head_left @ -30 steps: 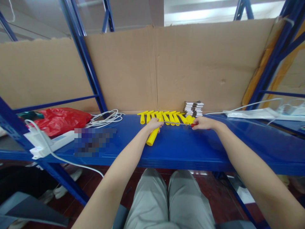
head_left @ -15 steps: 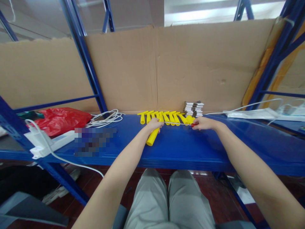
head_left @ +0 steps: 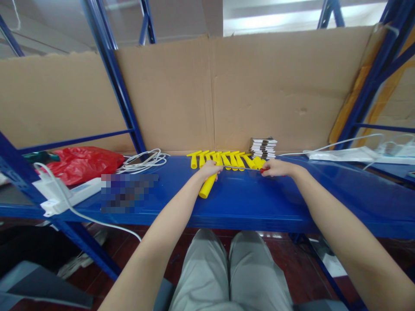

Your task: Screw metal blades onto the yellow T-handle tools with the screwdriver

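Observation:
My left hand [head_left: 210, 169] is closed around a yellow T-shaped piece with a round tubular handle [head_left: 207, 188], its wide end slanting down toward me. My right hand [head_left: 275, 168] grips the red handle of a screwdriver [head_left: 240, 167], whose thin metal shaft points left toward the piece in my left hand. The fingers hide whether the tip touches it. Behind my hands, several similar yellow T-shaped pieces [head_left: 234, 160] lie in a row on the blue shelf [head_left: 253, 198].
A banded stack of small white packets [head_left: 264, 148] stands against the cardboard panel [head_left: 275, 86]. To the left are a coiled white cable [head_left: 145, 160], a red plastic bag [head_left: 87, 162] and a white power strip [head_left: 78, 194]. Blue uprights [head_left: 119, 86] frame the shelf.

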`<action>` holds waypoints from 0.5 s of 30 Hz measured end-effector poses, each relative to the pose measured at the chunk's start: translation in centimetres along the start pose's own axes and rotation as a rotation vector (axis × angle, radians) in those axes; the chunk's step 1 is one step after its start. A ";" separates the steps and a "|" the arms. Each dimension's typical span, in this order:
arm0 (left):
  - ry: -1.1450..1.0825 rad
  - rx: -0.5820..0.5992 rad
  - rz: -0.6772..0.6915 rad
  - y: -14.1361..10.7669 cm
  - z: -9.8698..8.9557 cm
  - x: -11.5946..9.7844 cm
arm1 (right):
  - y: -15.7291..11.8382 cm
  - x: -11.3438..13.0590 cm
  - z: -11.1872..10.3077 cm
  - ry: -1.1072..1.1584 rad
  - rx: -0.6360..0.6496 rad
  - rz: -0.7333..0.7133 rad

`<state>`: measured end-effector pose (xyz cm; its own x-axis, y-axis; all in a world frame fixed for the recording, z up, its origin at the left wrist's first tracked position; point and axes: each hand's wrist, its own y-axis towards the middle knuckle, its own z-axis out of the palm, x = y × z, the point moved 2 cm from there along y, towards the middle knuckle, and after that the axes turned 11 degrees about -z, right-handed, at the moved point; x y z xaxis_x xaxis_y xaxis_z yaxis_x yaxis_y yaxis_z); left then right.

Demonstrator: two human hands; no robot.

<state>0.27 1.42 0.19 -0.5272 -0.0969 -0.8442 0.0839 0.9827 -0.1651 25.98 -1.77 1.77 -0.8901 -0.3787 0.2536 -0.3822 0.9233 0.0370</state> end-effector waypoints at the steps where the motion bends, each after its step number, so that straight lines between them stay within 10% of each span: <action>1: 0.004 0.000 0.001 0.0 0.0 0.0 | 0.0 0.0 -0.1 -0.033 -0.009 0.007; 15: 0.015 0.018 0.000 -0.6 0.0 -0.3 | -0.1 -0.2 0.1 0.056 -0.026 -0.002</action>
<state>0.42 0.86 0.55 -0.5400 -0.0939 -0.8364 0.0993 0.9797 -0.1740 26.20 -1.82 1.65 -0.8737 -0.3773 0.3070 -0.3772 0.9240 0.0623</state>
